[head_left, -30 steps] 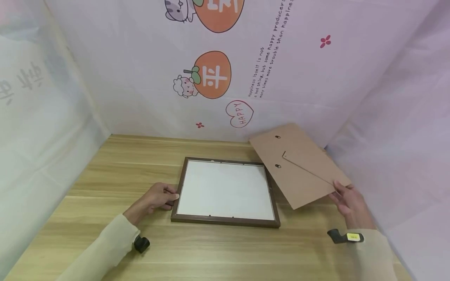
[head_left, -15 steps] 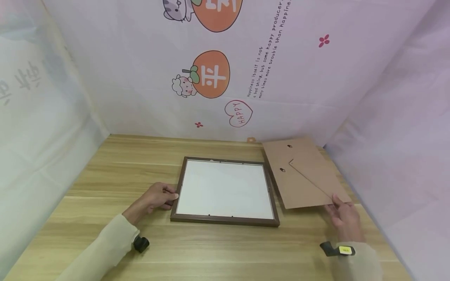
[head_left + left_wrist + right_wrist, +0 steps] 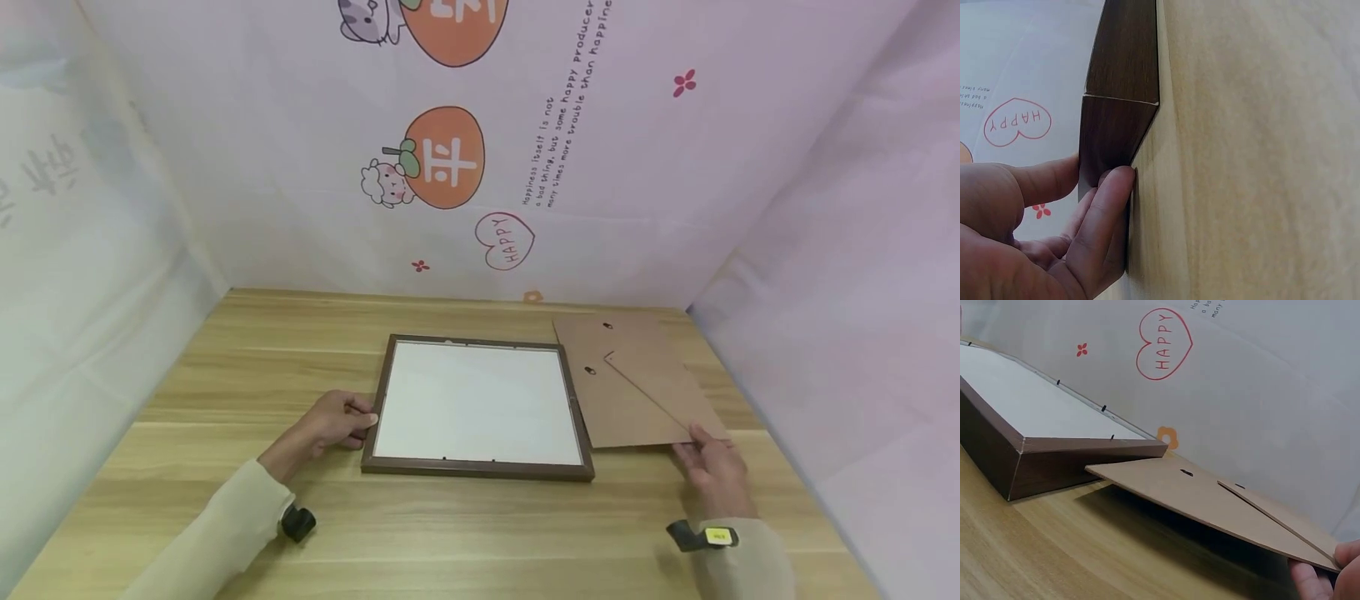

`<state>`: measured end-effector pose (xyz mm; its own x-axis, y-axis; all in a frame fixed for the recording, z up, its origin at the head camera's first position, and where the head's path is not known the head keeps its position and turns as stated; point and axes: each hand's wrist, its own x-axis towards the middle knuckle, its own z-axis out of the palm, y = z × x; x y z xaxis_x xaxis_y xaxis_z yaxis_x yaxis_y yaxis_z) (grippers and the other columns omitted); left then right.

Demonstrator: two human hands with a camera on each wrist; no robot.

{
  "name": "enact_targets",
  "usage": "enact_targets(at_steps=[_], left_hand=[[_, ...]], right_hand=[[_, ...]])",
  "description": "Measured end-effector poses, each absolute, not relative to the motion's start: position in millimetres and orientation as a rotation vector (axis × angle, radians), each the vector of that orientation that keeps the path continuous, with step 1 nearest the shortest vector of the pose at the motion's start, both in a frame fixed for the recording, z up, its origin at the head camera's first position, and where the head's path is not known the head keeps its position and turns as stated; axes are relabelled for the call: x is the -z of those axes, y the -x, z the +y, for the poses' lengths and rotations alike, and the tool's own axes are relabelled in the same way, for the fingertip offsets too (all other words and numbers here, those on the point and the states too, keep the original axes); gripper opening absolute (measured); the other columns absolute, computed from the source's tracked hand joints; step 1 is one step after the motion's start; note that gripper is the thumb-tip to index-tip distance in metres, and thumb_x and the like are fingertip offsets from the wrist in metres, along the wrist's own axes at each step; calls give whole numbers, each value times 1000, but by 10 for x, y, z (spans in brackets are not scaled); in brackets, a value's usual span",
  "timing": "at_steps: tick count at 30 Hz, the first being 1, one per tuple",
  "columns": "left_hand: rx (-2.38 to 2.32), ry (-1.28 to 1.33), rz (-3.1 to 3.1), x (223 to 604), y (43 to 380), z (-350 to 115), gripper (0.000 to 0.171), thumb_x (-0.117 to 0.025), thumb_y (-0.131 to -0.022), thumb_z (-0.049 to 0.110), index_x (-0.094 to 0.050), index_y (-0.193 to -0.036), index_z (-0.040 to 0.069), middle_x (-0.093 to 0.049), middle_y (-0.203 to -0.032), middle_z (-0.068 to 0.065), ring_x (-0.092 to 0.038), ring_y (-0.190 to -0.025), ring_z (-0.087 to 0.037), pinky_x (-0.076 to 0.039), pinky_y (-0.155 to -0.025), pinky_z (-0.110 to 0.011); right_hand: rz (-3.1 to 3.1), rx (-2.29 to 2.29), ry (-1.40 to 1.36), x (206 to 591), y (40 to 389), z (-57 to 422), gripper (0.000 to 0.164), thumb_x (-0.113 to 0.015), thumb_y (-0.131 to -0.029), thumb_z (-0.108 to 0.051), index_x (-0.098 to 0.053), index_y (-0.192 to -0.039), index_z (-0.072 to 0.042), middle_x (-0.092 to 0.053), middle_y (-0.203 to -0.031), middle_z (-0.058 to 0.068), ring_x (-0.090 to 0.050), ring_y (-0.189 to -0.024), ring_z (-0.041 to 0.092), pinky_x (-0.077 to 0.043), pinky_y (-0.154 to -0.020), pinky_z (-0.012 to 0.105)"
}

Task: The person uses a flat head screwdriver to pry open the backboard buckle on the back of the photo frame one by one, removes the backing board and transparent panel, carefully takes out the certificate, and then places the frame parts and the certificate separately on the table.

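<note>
A dark brown picture frame [image 3: 480, 468] lies flat on the table, face down, with a white sheet [image 3: 480, 404] inside it. My left hand [image 3: 337, 421] grips the frame's left side, thumb on the upper edge and fingers against its outer side, as the left wrist view shows. To the right, my right hand [image 3: 716, 473] pinches the near right corner of the brown backing board [image 3: 637, 400], thumb on top and fingers beneath. The board has two small hangers and a stand strip [image 3: 1279, 515]. In the right wrist view it tilts over the table, its near left corner close beside the frame's side.
The wooden table [image 3: 480, 542] meets a white printed cloth [image 3: 600, 250] at the back, with more cloth hanging at the left and right sides. Small dark tabs [image 3: 1104, 408] stick out along the frame's inner edge.
My right hand has brought the backing board down and toward the left, from steeply tilted to nearly flat beside the frame. The left hand and the frame have stayed in place.
</note>
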<state>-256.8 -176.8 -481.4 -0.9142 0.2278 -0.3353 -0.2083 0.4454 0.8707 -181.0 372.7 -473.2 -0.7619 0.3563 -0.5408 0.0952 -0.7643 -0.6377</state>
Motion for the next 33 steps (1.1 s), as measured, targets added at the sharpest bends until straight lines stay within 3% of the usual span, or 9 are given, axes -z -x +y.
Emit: enact_targets(at_steps=[6, 12, 16, 19, 22, 25, 28, 30, 33], left_hand=[[-1457, -21, 2301, 4825, 2577, -1759, 31, -60, -96, 6, -53, -120, -13, -61, -105, -22, -67, -86, -23, -62, -75, -35], [-1458, -20, 2286, 4822, 2568, -1760, 33, -59, -96, 5, -51, -122, -13, -59, -107, -22, -66, -88, -25, -62, -76, -35], [-1459, -9, 2269, 4816, 2562, -1757, 34, -58, -96, 5, -51, -124, -13, -58, -108, -22, -66, -88, -24, -61, -77, -35], [-1465, 9, 2262, 4814, 2570, -1754, 33, -59, -96, 5, -51, -124, -12, -59, -108, -22, -66, -88, -24, -61, -77, -34], [-1468, 16, 2262, 4808, 2572, -1752, 32, -59, -96, 5, -52, -123, -11, -59, -107, -21, -66, -87, -24, -61, -77, -33], [-1461, -4, 2268, 4801, 2573, -1757, 32, -58, -96, 5, -51, -123, -12, -58, -107, -21, -66, -88, -24, -61, -77, -33], [-1467, -5, 2263, 4804, 2581, -1761, 32, -59, -96, 5, -52, -123, -11, -58, -106, -21, -66, -87, -23, -61, -77, -33], [-1466, -13, 2262, 4809, 2588, -1765, 33, -59, -96, 5, -52, -123, -12, -58, -106, -21, -66, -87, -24, -61, -77, -33], [-1468, -2, 2260, 4821, 2595, -1764, 32, -59, -96, 6, -52, -122, -11, -58, -106, -20, -66, -87, -24, -61, -77, -33]], right_hand=[[-1039, -2637, 1075, 4767, 1808, 3695, 62, -57, -96, -4, -35, -147, -32, -68, -77, 2, -70, -83, 10, -57, -91, 28], [-1148, -2606, 1118, 4775, 1825, 3700, 78, -54, -98, -4, -9, -158, -26, -68, -73, 2, -70, -81, 9, -55, -94, 30], [-1271, -2527, 1148, 4774, 1845, 3708, 69, -54, -98, -3, -21, -155, -23, -69, -71, 2, -71, -76, 10, -57, -89, 29], [-1438, -2391, 1170, 4768, 1857, 3713, 37, -56, -97, -3, -46, -130, -14, -68, -69, 2, -71, -71, 10, -59, -81, 27], [-1596, -2271, 1171, 4762, 1862, 3725, 12, -57, -96, -3, -48, -103, -6, -67, -67, 1, -71, -67, 9, -60, -75, 24], [-1689, -2224, 1152, 4769, 1856, 3740, 11, -57, -96, -4, -48, -103, -5, -67, -68, -1, -70, -66, 8, -60, -74, 23], [-1759, -2187, 1127, 4794, 1850, 3751, 31, -57, -96, -3, -46, -124, 3, -65, -71, -2, -70, -67, 8, -59, -78, 23], [-1807, -2150, 1119, 4810, 1849, 3753, 53, -57, -96, -2, -33, -142, 8, -63, -76, -1, -70, -68, 7, -59, -80, 22], [-1898, -2080, 1102, 4834, 1850, 3749, 71, -57, -96, -2, -13, -150, 13, -58, -90, 4, -69, -69, 5, -59, -81, 21]])
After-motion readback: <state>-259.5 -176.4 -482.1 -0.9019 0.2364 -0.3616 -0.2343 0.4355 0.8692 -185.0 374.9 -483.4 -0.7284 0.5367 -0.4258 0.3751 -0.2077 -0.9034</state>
